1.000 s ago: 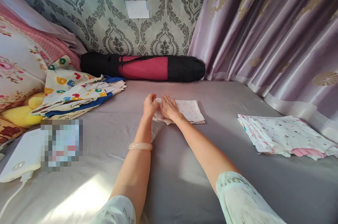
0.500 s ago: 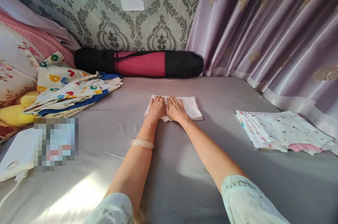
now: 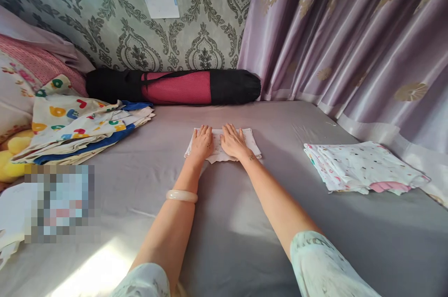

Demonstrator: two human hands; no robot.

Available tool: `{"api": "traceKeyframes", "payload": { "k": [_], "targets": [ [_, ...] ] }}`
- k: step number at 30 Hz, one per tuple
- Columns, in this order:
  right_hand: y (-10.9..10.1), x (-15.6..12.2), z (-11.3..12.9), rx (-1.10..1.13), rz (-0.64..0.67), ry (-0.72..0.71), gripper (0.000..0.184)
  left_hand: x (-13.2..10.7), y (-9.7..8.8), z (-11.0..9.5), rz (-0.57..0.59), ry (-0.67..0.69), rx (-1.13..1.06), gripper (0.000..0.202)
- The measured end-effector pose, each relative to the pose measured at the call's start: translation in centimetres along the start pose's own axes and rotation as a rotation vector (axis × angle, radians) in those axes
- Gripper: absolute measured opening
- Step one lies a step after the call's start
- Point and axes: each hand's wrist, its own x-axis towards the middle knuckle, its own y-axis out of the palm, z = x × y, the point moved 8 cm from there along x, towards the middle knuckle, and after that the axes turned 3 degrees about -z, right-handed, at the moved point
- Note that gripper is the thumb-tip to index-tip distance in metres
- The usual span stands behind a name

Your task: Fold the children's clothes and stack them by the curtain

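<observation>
A small folded white cloth with a faint print lies on the grey bed sheet straight ahead. My left hand rests flat on its left half, fingers stretched out. My right hand lies flat on its middle, fingers spread, a little apart from the left hand. Both palms press on the cloth. A pale bangle circles my left forearm.
A stack of folded printed cloths lies to the right by the purple curtain. A pile of unfolded colourful cloths sits at the left. A black and pink rolled bag lies against the wall. Pillows and a yellow toy are far left.
My hands went from gripping and folding the cloth's left edge to lying flat on the folded cloth, then slid slightly apart. The view shifted a little to the right.
</observation>
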Motion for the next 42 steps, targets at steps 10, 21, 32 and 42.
{"api": "traceKeyframes", "payload": {
  "k": [10,21,32,42],
  "targets": [
    [1.5,-0.5,-1.1,-0.063,0.009,-0.009,0.052,-0.5,1.4,-0.9,0.106,0.016,0.018,0.043],
    [-0.1,-0.7,-1.9,-0.051,0.017,0.037,0.054,-0.2,0.9,-0.2,0.049,0.003,0.035,0.044],
    [0.2,-0.9,-4.3,-0.087,0.007,0.119,0.054,-0.3,1.2,0.3,0.093,-0.011,0.067,0.041],
    [-0.2,-0.9,-4.5,-0.064,0.003,0.128,0.054,-0.2,1.0,0.7,0.072,-0.029,0.061,0.044]
  ]
}}
